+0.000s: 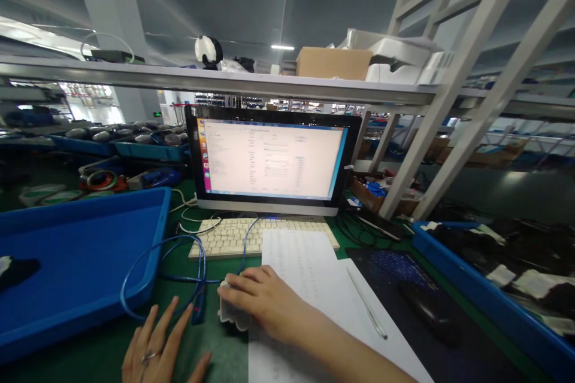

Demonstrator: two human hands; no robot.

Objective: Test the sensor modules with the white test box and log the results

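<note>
Pale, lumpy, plastic-looking piece (236, 313), just the one, sits under the right hand (272, 305), fingers curled over it in a grip; can't tell if it touches the smooth green tabletop (220, 359). Going clock-face from that hand: one slim dark-blue stick (197, 306) with a red light is at 9, beside a glossy, loopy blue cable (202, 251). Left hand (155, 347) is between 8 and 9, near the stick, fingers spread open, one ring on. At 12 there's one cream keyboard (229, 239), then one flat black-framed monitor (272, 161). Two white paper sheets (309, 269) overlap, partly under the right arm. Out at 3: one slim clear pen (366, 304), then one rounded black mouse (429, 311) on one flat dark mat (386, 281). Two blue plastic trays up close: one at 9 (90, 263), one at 3 (471, 287) heaped with black and white stuff.
</note>
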